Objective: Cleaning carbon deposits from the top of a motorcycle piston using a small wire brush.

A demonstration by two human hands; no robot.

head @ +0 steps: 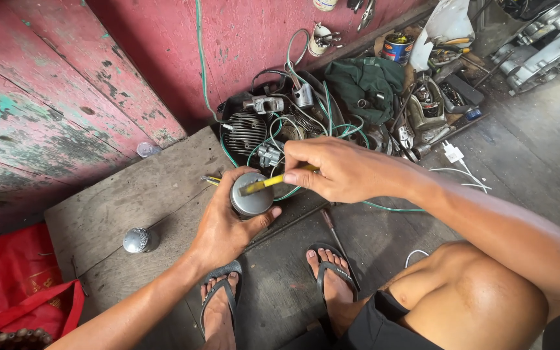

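My left hand (225, 227) grips a grey metal cylinder (251, 194), a piston-like part, with its flat top facing up. My right hand (338, 170) holds a yellow flat tool (268, 183), like a blade or scraper, and lays it across the cylinder's top. Both hands are above a grey wooden board (137, 194) on the floor. My feet in dark sandals (332, 272) rest below the hands.
A small shiny metal cap (137, 240) stands on the board at left. A pile of engine parts, green wires (306, 129) and a green cloth (364, 81) lies against the red wall. A screwdriver (333, 228) lies by my right foot. A red bag (14, 279) sits at lower left.
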